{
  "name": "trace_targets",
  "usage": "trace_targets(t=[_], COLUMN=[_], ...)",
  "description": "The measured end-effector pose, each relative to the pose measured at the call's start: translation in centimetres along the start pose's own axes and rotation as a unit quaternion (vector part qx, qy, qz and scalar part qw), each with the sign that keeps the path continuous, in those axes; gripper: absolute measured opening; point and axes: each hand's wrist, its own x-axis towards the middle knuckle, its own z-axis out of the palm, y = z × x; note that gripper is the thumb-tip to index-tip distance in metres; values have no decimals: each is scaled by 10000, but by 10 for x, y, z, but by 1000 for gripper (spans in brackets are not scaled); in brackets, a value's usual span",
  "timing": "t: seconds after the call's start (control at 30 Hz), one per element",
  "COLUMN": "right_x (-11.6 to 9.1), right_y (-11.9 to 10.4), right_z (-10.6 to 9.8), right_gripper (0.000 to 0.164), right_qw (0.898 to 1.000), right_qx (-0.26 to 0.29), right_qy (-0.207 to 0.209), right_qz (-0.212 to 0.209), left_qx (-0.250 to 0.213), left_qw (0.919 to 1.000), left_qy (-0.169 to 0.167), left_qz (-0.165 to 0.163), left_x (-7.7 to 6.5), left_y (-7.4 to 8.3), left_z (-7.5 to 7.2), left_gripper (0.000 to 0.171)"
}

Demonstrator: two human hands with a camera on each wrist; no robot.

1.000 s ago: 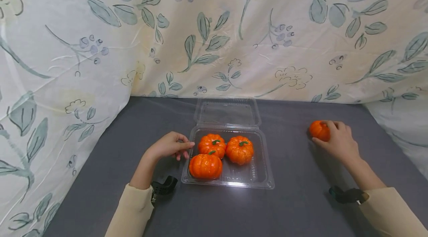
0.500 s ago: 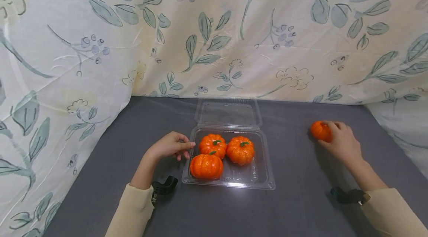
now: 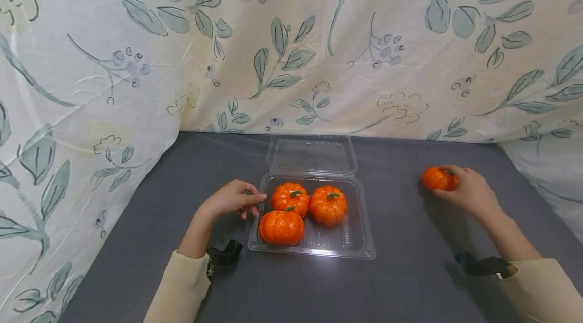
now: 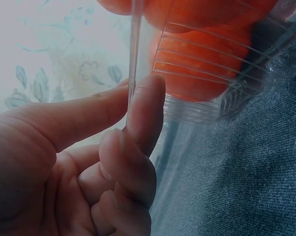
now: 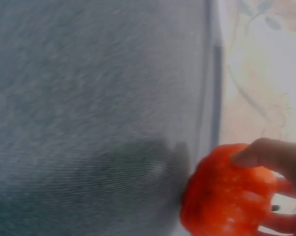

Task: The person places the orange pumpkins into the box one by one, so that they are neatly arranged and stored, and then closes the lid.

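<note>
My left hand (image 3: 236, 198) pinches the left rim of a clear plastic clamshell container (image 3: 360, 227) between thumb and fingers. The left wrist view shows the thin plastic edge held between the fingertips. Inside the container sit three small orange pumpkins: one at the back left (image 3: 288, 197), one at the front left (image 3: 281, 228) and one at the right (image 3: 328, 205). Far to the right, my right hand (image 3: 473, 192) grips another orange pumpkin (image 3: 434, 178) by its side, thumb and fingers around it. Part of its green stem shows by the fingers; whether it touches the cloth I cannot tell.
The container's transparent lid (image 3: 311, 153) lies folded open behind it. Dark grey cloth (image 3: 387, 287) covers the table. A floral curtain (image 3: 319, 75) hangs along the back and left side.
My right hand has shifted slightly to the right, and its pumpkin has turned so that the green stem shows. The left hand keeps its hold on the container rim.
</note>
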Motion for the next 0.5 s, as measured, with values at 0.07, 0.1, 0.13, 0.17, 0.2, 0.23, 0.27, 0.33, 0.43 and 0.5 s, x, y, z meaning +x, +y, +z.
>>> trace_targets(t=[0.07, 0.1, 0.13, 0.17, 0.2, 0.23, 0.27, 0.33, 0.43, 0.5], right_x=[0, 0, 0, 0, -1, -1, -1, -2, -5, -7], right_y=[-3, -5, -7, -9, -12, -14, -16, -22, -29, -34], right_z=[-5, -7, -9, -11, -13, -15, -17, -22, -28, -32], right_gripper=[62, 62, 62, 62, 61, 61, 60, 58, 55, 53], right_qw=[9998, 9995, 9992, 9986, 9980, 9972, 9963, 9942, 9900, 9865], right_qx=[75, 92, 122, 148, 173, 190, 209, 255, 270, 274], right_qy=[-143, -213, -293, -386, -485, -596, -702, -916, -1232, -1446], right_qz=[-129, -191, -261, -320, -372, -413, -449, -507, -632, -722], left_qx=[-1, -1, -2, -3, -8, -8, -8, -8, 8, 14], left_qw=[10000, 10000, 10000, 10000, 10000, 10000, 10000, 10000, 10000, 10000], left_qy=[-4, -6, -10, -11, -12, -12, -12, -11, -9, -8], left_qz=[7, 11, 13, 15, 15, 15, 16, 20, 39, 57], left_x=[0, 0, 0, 0, 0, 0, 0, 0, 0, 0], left_y=[0, 0, 0, 0, 0, 0, 0, 0, 0, -1], left_z=[0, 0, 0, 0, 0, 0, 0, 0, -1, -1], left_gripper=[26, 26, 26, 26, 26, 26, 25, 25, 25, 25])
